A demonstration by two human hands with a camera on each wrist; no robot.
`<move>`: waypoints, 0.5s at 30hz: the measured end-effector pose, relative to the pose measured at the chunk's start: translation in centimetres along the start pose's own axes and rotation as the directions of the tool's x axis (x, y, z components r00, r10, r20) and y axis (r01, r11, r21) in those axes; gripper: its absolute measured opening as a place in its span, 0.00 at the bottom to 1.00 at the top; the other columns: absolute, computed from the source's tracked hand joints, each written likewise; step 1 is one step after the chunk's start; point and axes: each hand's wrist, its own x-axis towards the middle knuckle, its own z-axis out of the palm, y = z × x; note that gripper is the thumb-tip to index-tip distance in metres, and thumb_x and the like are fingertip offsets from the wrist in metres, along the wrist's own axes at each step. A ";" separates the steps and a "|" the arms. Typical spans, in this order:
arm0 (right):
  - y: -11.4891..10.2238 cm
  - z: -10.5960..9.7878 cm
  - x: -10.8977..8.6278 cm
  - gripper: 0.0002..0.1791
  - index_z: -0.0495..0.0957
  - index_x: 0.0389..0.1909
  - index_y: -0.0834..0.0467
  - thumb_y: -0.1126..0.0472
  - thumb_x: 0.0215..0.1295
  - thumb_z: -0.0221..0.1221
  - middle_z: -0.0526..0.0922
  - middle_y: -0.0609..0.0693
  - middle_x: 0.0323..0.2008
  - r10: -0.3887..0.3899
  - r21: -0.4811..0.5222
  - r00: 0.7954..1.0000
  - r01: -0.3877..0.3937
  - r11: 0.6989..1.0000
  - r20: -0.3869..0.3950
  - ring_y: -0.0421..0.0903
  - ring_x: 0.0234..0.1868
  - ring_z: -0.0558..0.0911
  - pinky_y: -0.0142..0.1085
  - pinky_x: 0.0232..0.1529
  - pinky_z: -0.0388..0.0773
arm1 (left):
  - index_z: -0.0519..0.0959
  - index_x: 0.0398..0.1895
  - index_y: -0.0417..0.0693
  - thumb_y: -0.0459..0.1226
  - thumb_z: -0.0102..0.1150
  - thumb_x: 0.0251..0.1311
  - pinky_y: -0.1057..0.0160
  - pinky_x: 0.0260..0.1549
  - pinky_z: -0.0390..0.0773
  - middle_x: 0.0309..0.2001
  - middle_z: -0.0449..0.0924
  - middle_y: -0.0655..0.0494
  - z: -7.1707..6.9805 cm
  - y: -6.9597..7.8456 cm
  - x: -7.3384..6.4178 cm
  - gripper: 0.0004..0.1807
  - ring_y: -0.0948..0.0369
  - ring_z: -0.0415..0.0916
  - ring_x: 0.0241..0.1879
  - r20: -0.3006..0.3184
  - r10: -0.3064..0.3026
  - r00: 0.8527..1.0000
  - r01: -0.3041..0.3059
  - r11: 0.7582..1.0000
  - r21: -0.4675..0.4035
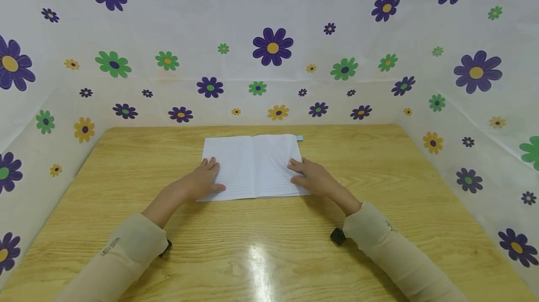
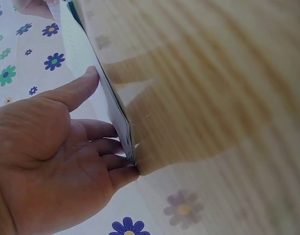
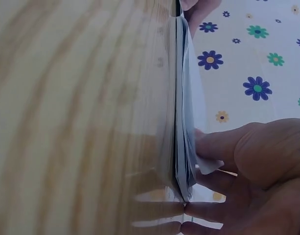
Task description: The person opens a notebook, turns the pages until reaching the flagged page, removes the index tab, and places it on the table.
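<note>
A notebook (image 1: 252, 175) with lined white pages lies spread flat on the wooden table. My left hand (image 1: 201, 181) rests on the outer part of its left page, thumb and fingers extended; the left wrist view shows this hand (image 2: 57, 156) at the notebook edge (image 2: 121, 115), some fingertips reaching the table. At the right edge, my right hand (image 1: 316, 178) pinches a notebook page (image 3: 209, 165), whose loose corner bends up between thumb and fingers. The lower fingers of that hand (image 3: 260, 176) touch the table beside the stacked pages.
A small light-blue tab (image 1: 300, 138) sticks out at the notebook's upper right. The wooden table (image 1: 261, 241) runs back to a white flower-printed cloth (image 1: 227, 21), which encloses it behind and on both sides. Dark wrist devices (image 1: 338, 236) hang under the sleeves.
</note>
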 end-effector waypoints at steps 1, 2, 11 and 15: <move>0.0 0.0 0.0 0.25 0.71 0.71 0.63 0.60 0.77 0.58 0.65 0.57 0.75 0.003 0.016 1.000 -0.002 1.000 -0.015 0.67 0.78 0.56 0.61 0.76 0.55 | 0.47 0.76 0.19 0.45 0.53 0.78 0.37 0.76 0.43 0.78 0.37 0.22 0.0 0.0 0.0 0.43 0.29 0.33 0.77 0.001 0.001 1.000 -0.001 1.000 0.002; 0.0 0.0 0.1 0.24 0.73 0.69 0.64 0.61 0.77 0.58 0.66 0.58 0.74 0.002 0.032 0.999 -0.001 0.999 -0.032 0.67 0.77 0.58 0.61 0.76 0.55 | 0.47 0.76 0.19 0.45 0.53 0.78 0.37 0.76 0.43 0.78 0.37 0.22 -0.1 0.0 0.0 0.43 0.29 0.33 0.77 0.002 0.002 1.000 -0.002 1.000 0.005; -1.0 0.0 -0.2 0.16 0.83 0.59 0.63 0.63 0.75 0.60 0.77 0.66 0.64 0.028 0.044 0.983 -0.021 0.999 -0.181 0.68 0.68 0.72 0.62 0.69 0.67 | 0.47 0.76 0.18 0.45 0.53 0.78 0.37 0.76 0.43 0.78 0.37 0.22 -0.3 0.2 -0.3 0.43 0.28 0.34 0.77 0.001 0.005 1.000 -0.005 1.000 0.019; -1.9 0.1 -0.6 0.14 0.86 0.56 0.58 0.61 0.73 0.62 0.84 0.61 0.58 0.032 -0.038 0.965 -0.043 0.998 -0.259 0.68 0.62 0.76 0.64 0.57 0.68 | 0.48 0.76 0.19 0.45 0.54 0.77 0.37 0.76 0.43 0.78 0.38 0.22 -0.3 0.3 -0.3 0.43 0.29 0.34 0.77 0.000 0.001 1.000 -0.001 1.000 0.019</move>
